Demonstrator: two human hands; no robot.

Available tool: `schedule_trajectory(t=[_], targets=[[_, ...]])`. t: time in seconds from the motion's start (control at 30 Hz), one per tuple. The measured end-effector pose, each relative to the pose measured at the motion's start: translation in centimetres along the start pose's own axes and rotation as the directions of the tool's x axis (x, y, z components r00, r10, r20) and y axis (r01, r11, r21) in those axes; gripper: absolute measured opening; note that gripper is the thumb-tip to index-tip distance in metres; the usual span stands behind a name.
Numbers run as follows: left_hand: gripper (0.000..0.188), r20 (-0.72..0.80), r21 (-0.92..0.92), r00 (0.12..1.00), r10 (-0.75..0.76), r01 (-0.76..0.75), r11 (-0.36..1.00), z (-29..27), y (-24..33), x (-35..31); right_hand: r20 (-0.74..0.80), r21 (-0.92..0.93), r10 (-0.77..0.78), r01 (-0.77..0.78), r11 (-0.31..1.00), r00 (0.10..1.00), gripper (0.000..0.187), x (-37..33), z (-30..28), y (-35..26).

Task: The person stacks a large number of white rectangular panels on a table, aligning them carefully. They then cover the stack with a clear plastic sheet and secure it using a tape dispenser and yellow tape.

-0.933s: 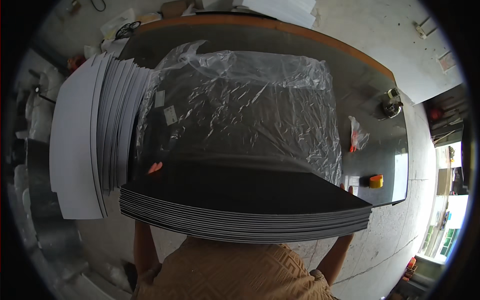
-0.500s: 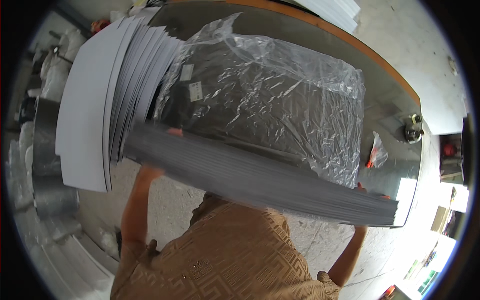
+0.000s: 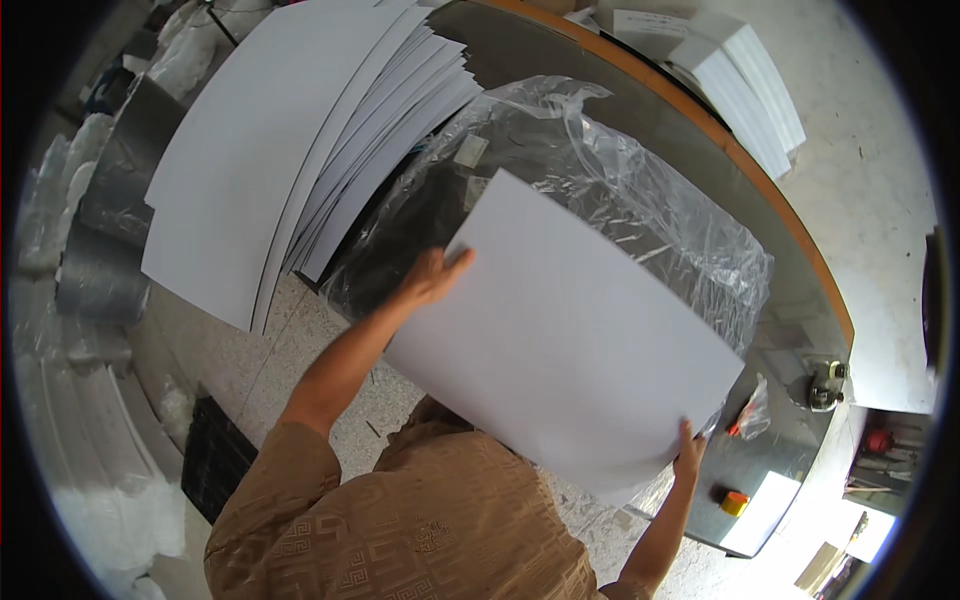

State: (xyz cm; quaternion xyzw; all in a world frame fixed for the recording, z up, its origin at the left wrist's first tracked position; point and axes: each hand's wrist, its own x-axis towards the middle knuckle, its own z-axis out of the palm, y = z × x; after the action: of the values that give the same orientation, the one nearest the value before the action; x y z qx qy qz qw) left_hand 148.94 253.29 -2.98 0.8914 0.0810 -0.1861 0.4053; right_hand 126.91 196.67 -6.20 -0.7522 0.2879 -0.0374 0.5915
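Observation:
Both my hands hold a stack of large white sheets (image 3: 565, 330), its broad top face now turned up. My left hand (image 3: 438, 275) grips the stack's left edge, thumb on top and the other fingers partly hidden. At the lower right corner my right hand (image 3: 690, 450) is closed on the edge, its thumb over the top. Beneath and beyond the stack lies a clear crinkled plastic wrap (image 3: 670, 195) on the dark table (image 3: 800, 250). To the left, fanned white sheets (image 3: 260, 150) lie in a big pile that overhangs the near table edge.
An orange strip (image 3: 740, 140) edges the table's far side. On the right stand a small glass jar (image 3: 826, 386), a bag with an orange part (image 3: 750, 410) and a yellow tape roll (image 3: 735, 502). White stacked boards (image 3: 740, 90) lie beyond. Dark rolls (image 3: 105, 270) stand at left.
The sheet stack has swung from edge-on to face-up, with both hands still on it. My left hand has moved right and farther in. The view has shifted, showing the yellow tape roll.

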Motion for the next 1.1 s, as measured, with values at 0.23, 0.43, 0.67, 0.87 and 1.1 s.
schedule_trajectory(t=[0.23,0.43,0.67,0.87,1.1], targets=[[0.088,-0.08,0.099,0.993,-0.088,0.096,0.99,2.4,-2.8,1.8,-0.046,-0.001,0.363,-0.363,0.932,0.931,0.051,-3.0,0.6,2.7],[0.084,-0.11,0.014,0.994,-0.019,0.021,1.0,2.4,-4.8,5.4,-0.032,-0.201,0.3,-0.3,0.933,0.954,0.062,0.3,2.8,-2.7],[0.075,-0.024,0.233,0.982,-0.185,0.185,0.955,1.1,-11.0,1.9,-0.183,-0.527,0.17,-0.242,0.814,0.968,0.069,-7.3,3.3,5.4],[0.065,0.142,-0.243,0.938,-0.315,0.341,0.908,3.3,-12.8,-2.8,-0.205,-0.45,0.259,-0.326,0.831,0.944,0.066,-9.0,4.9,5.0],[0.068,-0.124,-0.153,0.989,-0.078,0.058,0.986,4.0,-10.1,-5.2,-0.112,-0.565,0.152,-0.189,0.803,0.982,0.063,-8.0,3.5,6.2]])
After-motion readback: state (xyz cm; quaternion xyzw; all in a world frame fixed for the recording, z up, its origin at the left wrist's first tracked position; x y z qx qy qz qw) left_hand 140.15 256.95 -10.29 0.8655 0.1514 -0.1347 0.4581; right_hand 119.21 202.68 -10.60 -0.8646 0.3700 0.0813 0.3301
